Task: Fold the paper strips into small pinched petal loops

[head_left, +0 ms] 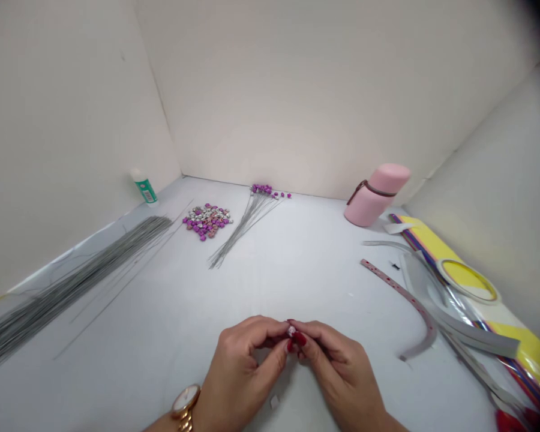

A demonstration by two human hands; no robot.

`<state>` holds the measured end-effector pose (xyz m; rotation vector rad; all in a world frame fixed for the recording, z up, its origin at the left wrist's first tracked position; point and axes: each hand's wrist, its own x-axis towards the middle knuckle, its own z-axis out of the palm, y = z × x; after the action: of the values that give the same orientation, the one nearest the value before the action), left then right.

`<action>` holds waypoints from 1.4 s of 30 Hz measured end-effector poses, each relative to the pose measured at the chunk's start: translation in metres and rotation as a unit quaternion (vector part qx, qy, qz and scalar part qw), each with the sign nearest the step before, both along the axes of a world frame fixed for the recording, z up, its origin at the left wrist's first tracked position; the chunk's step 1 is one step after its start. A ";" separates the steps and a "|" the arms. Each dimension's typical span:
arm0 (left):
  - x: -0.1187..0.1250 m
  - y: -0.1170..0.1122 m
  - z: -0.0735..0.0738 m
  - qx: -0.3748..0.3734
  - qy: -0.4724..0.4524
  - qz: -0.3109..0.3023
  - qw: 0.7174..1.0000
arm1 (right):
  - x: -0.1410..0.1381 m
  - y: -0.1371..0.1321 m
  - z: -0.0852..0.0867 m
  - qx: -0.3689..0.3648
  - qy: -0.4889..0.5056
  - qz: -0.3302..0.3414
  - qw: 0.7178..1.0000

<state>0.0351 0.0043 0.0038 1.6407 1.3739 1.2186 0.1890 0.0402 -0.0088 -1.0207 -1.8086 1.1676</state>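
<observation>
The fingertips of both hands are closed in a tight pinch, red-lacquered nails almost meeting, around a small silvery bead (291,330) held in the air at the middle of the view. The thumb and forefinger of the left hand (245,365) and the right hand (339,369) grip it from either side, which keeps it steady and off the surface; whether anything else is caught in the pinch is too small to tell. A rose-gold wristwatch (185,400) circles the left wrist, and a small white scrap (274,402) lies just below the hands on the pale work surface (171,336). Farther ahead, a heap of pink and silver beads (207,221) sits beside a loose sheaf of thin wires tipped with purple beads (252,222) — all within easy reach, with a long bundle of grey wire (67,288) laid straight along the left wall. To the right lie a punched grey strip (409,303), a roll of clear tape (468,281) and yellow paper (436,249). A pink bottle (374,195) and a small glue bottle (144,191) stand at the back corners — the green label on the glue is unreadable.
</observation>
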 end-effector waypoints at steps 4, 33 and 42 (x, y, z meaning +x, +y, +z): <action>0.000 0.001 -0.001 -0.008 0.004 0.013 1.000 | 0.000 0.000 0.001 0.014 -0.011 0.014 1.000; 0.007 0.001 -0.003 0.086 0.068 0.055 0.992 | -0.007 -0.007 0.003 0.223 -0.082 -0.034 0.971; -0.001 0.001 -0.004 0.064 0.066 0.010 0.996 | -0.005 -0.006 0.003 0.031 -0.021 -0.037 0.999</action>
<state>0.0344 0.0057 0.0002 1.8299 1.4207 1.2515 0.1843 0.0341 -0.0058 -1.0742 -1.8123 1.0469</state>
